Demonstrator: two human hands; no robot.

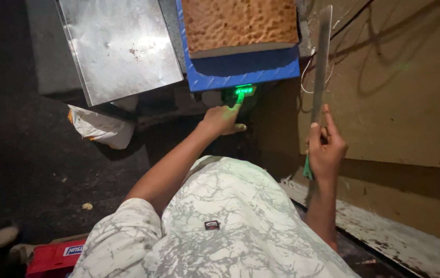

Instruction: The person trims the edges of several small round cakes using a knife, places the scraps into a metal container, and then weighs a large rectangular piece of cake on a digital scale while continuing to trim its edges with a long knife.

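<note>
Left hand point(222, 119) is reaching out with its index finger extended, the rest curled and holding nothing, tip pressing at the glowing green display point(244, 90) on the front of the blue scale point(240, 69), just below the tan slab point(239, 23) sitting on it. Right hand point(327, 146), right of the scale, is gripping a long flat blade point(322, 56) upright, probably keeping it clear; grip closed round its greenish handle.
</note>
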